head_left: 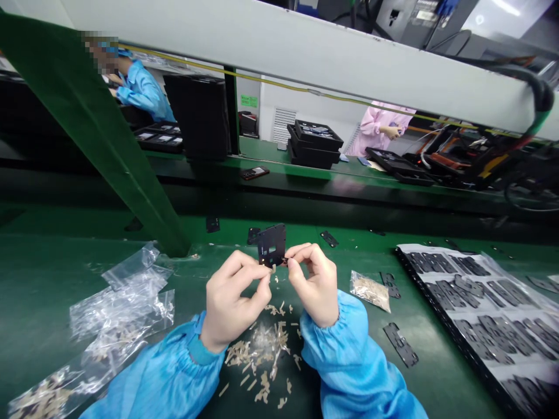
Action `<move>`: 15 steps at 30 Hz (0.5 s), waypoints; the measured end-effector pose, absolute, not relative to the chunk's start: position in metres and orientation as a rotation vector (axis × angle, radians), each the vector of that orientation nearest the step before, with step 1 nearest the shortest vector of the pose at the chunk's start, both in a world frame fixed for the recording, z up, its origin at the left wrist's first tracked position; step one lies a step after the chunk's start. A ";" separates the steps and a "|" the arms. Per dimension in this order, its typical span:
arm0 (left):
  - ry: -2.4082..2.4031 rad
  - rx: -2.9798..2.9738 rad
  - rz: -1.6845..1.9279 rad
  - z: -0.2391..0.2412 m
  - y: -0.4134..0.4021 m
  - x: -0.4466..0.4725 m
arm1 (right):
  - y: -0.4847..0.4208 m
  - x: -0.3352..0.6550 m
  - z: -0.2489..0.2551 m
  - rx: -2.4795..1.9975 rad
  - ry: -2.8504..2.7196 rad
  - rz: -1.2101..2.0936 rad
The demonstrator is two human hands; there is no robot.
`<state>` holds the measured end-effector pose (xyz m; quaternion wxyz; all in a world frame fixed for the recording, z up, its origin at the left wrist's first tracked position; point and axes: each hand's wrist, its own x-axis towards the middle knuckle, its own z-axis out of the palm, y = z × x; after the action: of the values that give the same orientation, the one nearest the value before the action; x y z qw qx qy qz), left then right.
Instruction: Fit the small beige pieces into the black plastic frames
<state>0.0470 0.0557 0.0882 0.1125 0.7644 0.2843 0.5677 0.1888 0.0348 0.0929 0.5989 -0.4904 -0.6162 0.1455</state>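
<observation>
A thin black plastic plate (pixel 271 241) with small cut-outs is held upright over the bench. My left hand (pixel 238 297) pinches near its lower left corner with thumb and forefinger. At its lower right edge, my right hand (pixel 315 282) is closed in a pinch on the plate. A small tan piece (pixel 274 268) shows beside my left fingertips; whether it is attached to the plate I cannot tell. Below my hands, many loose tan strips (pixel 264 349) lie scattered on the green bench, some over a crumpled clear bag.
Clear bags (pixel 126 302) lie at left. At right are a small bag of tan pieces (pixel 370 290), a loose black part (pixel 400 344) and a tray (pixel 471 326) of black parts. A green post (pixel 126 169) slants down at left. Two people work beyond.
</observation>
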 end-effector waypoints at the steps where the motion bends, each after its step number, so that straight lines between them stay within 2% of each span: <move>1: 0.841 2.261 1.671 0.088 0.055 0.047 | 0.035 0.188 0.093 -1.143 -1.433 0.322; 9: 0.856 2.358 1.706 0.088 0.054 0.047 | 0.031 0.186 0.095 -1.114 -1.542 0.146; 15: 0.880 2.314 1.657 0.093 0.056 0.045 | 0.031 0.192 0.102 -1.087 -1.546 0.420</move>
<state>0.0454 0.0557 0.0929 0.0808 0.7742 0.2945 0.5544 0.1918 0.0311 0.1020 0.5671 -0.4624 -0.6577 0.1788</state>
